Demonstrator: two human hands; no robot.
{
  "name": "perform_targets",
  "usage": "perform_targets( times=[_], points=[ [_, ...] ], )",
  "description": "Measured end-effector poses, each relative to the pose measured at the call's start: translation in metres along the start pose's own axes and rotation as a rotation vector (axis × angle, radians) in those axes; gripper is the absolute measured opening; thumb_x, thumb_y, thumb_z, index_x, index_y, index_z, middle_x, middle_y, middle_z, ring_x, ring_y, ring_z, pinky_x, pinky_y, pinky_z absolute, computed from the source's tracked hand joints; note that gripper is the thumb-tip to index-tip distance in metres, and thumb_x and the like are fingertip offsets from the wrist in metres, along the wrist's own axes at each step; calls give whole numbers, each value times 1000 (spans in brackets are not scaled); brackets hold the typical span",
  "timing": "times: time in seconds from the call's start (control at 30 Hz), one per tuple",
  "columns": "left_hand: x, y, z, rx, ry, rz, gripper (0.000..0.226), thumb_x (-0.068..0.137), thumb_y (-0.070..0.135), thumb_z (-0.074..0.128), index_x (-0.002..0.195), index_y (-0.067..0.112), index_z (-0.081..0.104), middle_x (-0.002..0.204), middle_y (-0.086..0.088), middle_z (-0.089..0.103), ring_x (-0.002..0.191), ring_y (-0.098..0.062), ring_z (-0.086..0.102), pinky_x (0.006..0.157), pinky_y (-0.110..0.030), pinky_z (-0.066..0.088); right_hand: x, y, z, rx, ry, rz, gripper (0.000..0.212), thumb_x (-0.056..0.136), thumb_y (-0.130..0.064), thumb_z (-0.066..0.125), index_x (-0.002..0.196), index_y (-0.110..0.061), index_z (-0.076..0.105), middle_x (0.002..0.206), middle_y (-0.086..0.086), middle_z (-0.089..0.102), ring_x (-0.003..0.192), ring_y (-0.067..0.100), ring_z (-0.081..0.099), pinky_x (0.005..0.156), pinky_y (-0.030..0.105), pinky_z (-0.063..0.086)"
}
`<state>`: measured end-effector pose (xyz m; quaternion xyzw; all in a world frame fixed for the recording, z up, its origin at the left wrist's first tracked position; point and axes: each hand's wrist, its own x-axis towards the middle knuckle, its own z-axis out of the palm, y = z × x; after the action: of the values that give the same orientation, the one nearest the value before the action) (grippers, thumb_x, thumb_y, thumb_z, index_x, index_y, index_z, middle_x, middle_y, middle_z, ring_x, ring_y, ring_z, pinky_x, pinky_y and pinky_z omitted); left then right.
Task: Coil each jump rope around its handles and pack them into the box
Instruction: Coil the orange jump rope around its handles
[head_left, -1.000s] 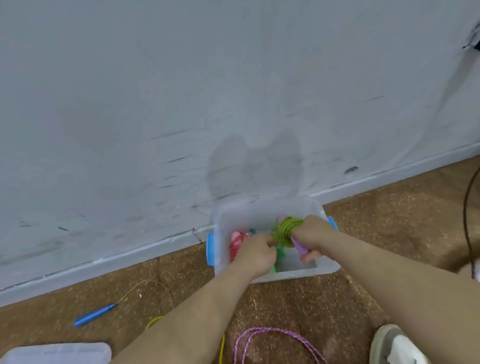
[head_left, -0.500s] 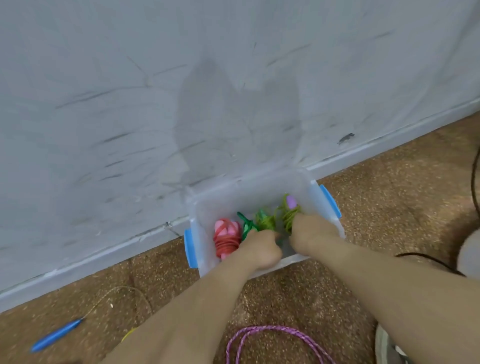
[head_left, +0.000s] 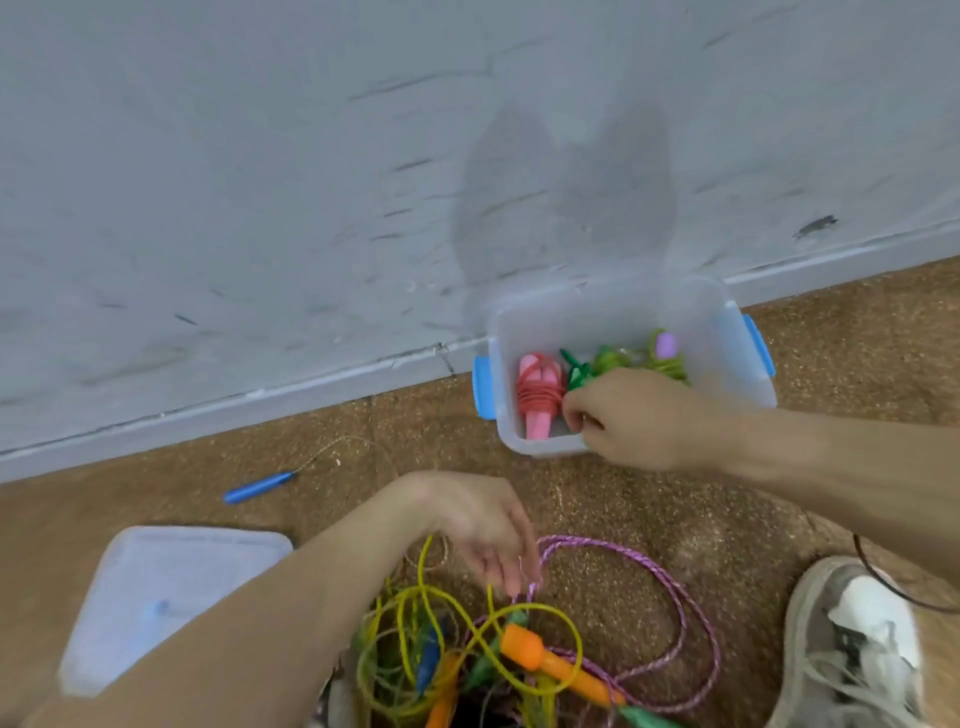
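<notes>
A clear box (head_left: 740, 364) with blue latches stands on the floor against the wall. It holds a coiled pink rope (head_left: 537, 397), a dark green bundle (head_left: 575, 372) and a light green coil with a purple handle (head_left: 665, 349). My right hand (head_left: 641, 421) hovers over the box's front edge with its fingers curled down beside the green bundle; what they hold is hidden. My left hand (head_left: 483, 535) hangs with relaxed fingers, its tips touching the purple braided rope (head_left: 675, 592). That rope lies tangled with a yellow rope (head_left: 410, 618) and an orange handle (head_left: 540, 654).
The box lid (head_left: 156, 592) lies flat at lower left. A blue handle (head_left: 258, 487) with a thin cord rests on the brown floor near the wall. My shoe (head_left: 857, 649) is at lower right, with a black cable (head_left: 883, 590) beside it.
My left hand has come out of the box and dropped toward me onto the loose rope pile. My right hand stays at the box, shifted left off the light green coil.
</notes>
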<state>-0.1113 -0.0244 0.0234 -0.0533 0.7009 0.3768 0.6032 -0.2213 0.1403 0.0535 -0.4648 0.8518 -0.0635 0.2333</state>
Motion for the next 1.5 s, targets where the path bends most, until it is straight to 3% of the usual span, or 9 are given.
perform_targets(
  times=[0.17, 0.37, 0.57, 0.67, 0.8, 0.97, 1.07, 1.23, 1.5],
  points=[
    [48, -73, 105, 636, 162, -131, 93, 71, 53, 73, 144, 28, 21, 143, -12, 35, 126, -39, 39, 97, -51, 38, -23, -56, 10, -122, -232, -127, 21, 89, -20, 46, 100, -21, 63, 97, 4, 65, 81, 22, 52, 65, 26, 33],
    [19, -64, 123, 618, 435, -34, 25, 80, 34, 61, 103, 24, 57, 101, -6, 67, 98, -33, 63, 78, -41, 52, -57, -75, -8, -41, -385, -61, 22, 88, -19, 50, 101, -16, 67, 101, 1, 68, 94, 21, 61, 76, 27, 45],
    [-127, 33, 60, 613, 552, 117, 33, 68, 40, 81, 93, 21, 69, 73, 3, 64, 66, -17, 55, 57, -25, 39, -96, -118, -81, -44, -393, -22, 63, 87, -34, 66, 140, -15, 39, 134, 5, 54, 118, 24, 53, 93, 30, 44],
    [-214, 75, 61, 645, 757, 222, 41, 69, 33, 82, 106, 24, 69, 73, 7, 57, 68, -11, 48, 58, -22, 35, -122, -153, -116, 101, -253, 38, 87, 79, -40, 74, 146, -20, 24, 138, 2, 48, 121, 23, 50, 97, 31, 43],
    [-300, 89, 91, 512, 1117, 408, 38, 74, 17, 75, 108, 31, 63, 78, 8, 63, 65, -9, 52, 68, -27, 46, -150, -196, -142, 412, 243, -13, 25, 79, -23, 71, 96, -27, 53, 83, -2, 63, 74, 18, 62, 68, 35, 49],
    [-329, 72, 112, 349, 1496, 473, 41, 73, 10, 59, 104, 32, 46, 90, 10, 62, 67, -17, 58, 64, -32, 47, -183, -228, -177, 807, 576, -18, 13, 81, -1, 63, 79, -12, 55, 53, -3, 44, 41, 8, 41, 43, 25, 39],
    [-315, 50, 102, 379, 1403, 244, 9, 76, 19, 62, 83, 24, 59, 79, 5, 66, 76, -21, 61, 69, -33, 50, -194, -237, -199, 1378, 701, -83, 19, 84, 9, 55, 81, -10, 52, 54, 1, 41, 38, 10, 31, 39, 19, 28],
    [-311, 18, 87, 272, 1059, 286, 28, 87, 34, 65, 74, 10, 64, 50, 11, 58, 55, -14, 48, 59, -31, 41, -197, -217, -187, 1826, 663, -78, 25, 82, 7, 48, 75, -17, 49, 58, -3, 41, 37, 6, 29, 39, 17, 29],
    [-337, 47, 91, -311, 1613, 863, 19, 96, 16, 54, 77, 18, 58, 51, 1, 61, 47, -18, 52, 53, -28, 47, -207, -176, -158, 713, -179, 2, 72, 51, -47, 86, 114, -21, 61, 103, 0, 67, 94, 15, 59, 86, 43, 44]
  ],
)
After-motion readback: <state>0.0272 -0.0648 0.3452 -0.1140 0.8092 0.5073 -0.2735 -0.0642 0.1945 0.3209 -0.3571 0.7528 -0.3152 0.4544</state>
